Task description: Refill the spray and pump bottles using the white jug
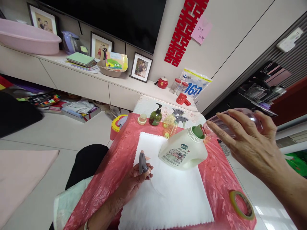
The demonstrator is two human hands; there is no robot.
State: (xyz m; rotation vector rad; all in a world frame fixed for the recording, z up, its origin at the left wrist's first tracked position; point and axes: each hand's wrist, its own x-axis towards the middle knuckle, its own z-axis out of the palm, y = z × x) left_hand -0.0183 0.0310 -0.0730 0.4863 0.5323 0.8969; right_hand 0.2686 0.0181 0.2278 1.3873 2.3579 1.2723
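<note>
Gripping a clear bottle [230, 123] — right hand [249, 143]; left hand [134, 183] fingers clasp a spray head [143, 163].

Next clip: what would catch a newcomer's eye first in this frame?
The white detergent jug, uncapped, stands at the far edge of a white cloth on the red plastic table cover. The right hand holds a clear pinkish bottle tilted beside the jug's mouth. The left hand grips a grey spray trigger head over the cloth.
</note>
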